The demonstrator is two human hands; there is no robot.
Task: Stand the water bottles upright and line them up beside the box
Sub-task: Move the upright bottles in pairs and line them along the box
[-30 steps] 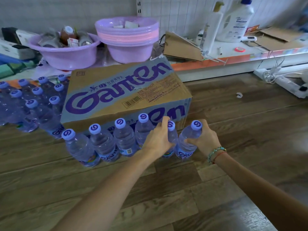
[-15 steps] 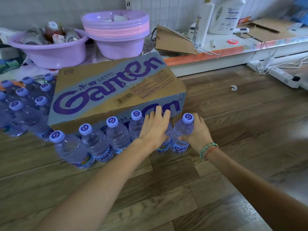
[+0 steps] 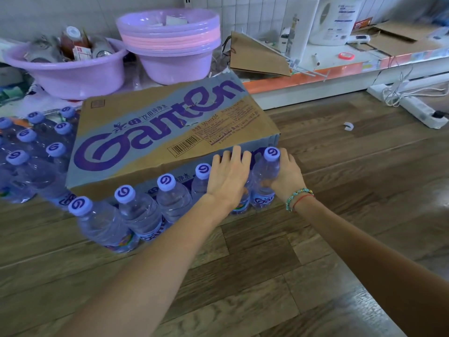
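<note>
1. Two hands are working at the right end of the row. The left hand (image 3: 228, 177), which a second ago was curled around a bottle's neck, is now lying flat with fingers straight, covering the cap of the fifth clear plastic water bottle (image 3: 240, 204) and reaching onto the edge of the box; only that bottle's lower label is showing below the wrist.
2. The right hand (image 3: 288, 177) is still acting as the grip: its fingers are wrapping the shoulder of the sixth clear water bottle with the lilac cap (image 3: 266, 176), holding it upright at the row's end.
3. Compared with a second ago, this end bottle is sitting closer to its neighbour, apparently touching it, so the pair looks settled; the flat left palm suggests pressing the fifth bottle level rather than carrying it.
4. The gripped bottle is standing on the wooden plank floor (image 3: 340, 215), just in front of the right corner of the brown and purple Ganten cardboard box (image 3: 170, 132).
5. Four more upright capped bottles (image 3: 141, 210) are continuing the line leftward along the box's front face.
6. I judge this front row nearly finished; a shrink-wrapped pack of bottles (image 3: 29, 161) is waiting left of the box.
</note>
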